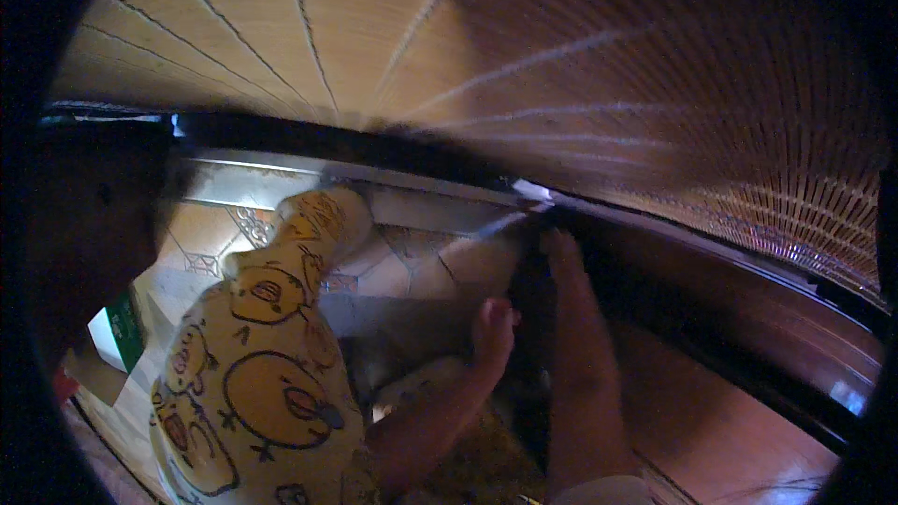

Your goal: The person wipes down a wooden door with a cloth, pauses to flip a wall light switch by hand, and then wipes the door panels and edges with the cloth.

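Note:
My left hand (494,328) hangs low in the middle with its fingers curled. Dimness hides whether anything is in it. Farther forward, my right hand (561,250) reaches to the dark edge below a slatted mat (393,35) with pale cords. Its fingers are blurred in shadow, and I cannot tell if they grip something. A small bright white patch (533,190) lies on the edge just beyond them. To the left of both hands is yellow cloth printed with cartoon faces (280,372), apparently covering a leg.
Patterned floor tiles (414,270) run along a pale ledge (242,182). A green and white box (126,333) stands at left, near a large dark blurred shape (98,224). A long black rail (715,294) and reddish-brown panel (751,414) bound the right side.

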The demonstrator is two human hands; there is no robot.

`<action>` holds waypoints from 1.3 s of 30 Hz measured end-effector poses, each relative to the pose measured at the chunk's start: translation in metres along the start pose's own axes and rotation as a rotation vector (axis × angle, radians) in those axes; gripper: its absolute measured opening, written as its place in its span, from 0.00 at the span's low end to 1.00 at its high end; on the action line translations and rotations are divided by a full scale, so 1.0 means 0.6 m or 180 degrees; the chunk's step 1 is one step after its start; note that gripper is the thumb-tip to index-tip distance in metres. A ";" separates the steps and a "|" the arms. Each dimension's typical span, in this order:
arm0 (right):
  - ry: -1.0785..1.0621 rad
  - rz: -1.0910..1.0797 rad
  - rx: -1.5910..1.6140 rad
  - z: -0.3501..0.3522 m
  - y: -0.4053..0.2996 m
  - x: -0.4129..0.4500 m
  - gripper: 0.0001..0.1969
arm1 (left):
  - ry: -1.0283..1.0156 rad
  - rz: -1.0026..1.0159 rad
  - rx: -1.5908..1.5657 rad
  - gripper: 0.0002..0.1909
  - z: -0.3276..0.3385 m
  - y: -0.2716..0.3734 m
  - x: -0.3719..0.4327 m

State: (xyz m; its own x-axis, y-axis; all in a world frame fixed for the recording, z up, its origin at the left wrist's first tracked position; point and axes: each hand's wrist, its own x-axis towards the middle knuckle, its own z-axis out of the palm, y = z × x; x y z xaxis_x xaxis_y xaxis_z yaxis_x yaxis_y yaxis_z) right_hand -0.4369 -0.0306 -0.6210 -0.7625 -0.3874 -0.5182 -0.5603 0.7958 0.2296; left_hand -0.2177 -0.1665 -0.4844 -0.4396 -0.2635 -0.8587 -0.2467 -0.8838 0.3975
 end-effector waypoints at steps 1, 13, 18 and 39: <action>-0.0014 0.0031 0.0294 -0.008 0.014 0.001 0.11 | -0.0041 -0.0073 -0.0014 0.07 0.007 -0.004 -0.001; 0.0673 0.0706 0.0190 -0.426 -0.032 -0.245 0.19 | -0.0769 -0.0992 -0.1289 0.06 0.044 -0.046 -0.135; 0.0810 0.0984 -0.0304 -0.505 -0.011 -0.324 0.15 | -0.0785 -0.0841 -0.0759 0.06 0.060 -0.054 -0.195; -0.1019 0.0910 -0.1095 -0.365 -0.069 -0.209 0.10 | -0.0637 -0.0924 -0.0617 0.08 0.055 0.058 -0.119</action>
State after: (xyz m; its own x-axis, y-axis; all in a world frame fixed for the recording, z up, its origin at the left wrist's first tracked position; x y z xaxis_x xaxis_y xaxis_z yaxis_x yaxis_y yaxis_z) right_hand -0.3888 -0.1170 -0.3854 -0.7934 0.0257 -0.6082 -0.4597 0.6297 0.6263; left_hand -0.2235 -0.1656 -0.3983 -0.5398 0.0715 -0.8388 -0.2264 -0.9720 0.0629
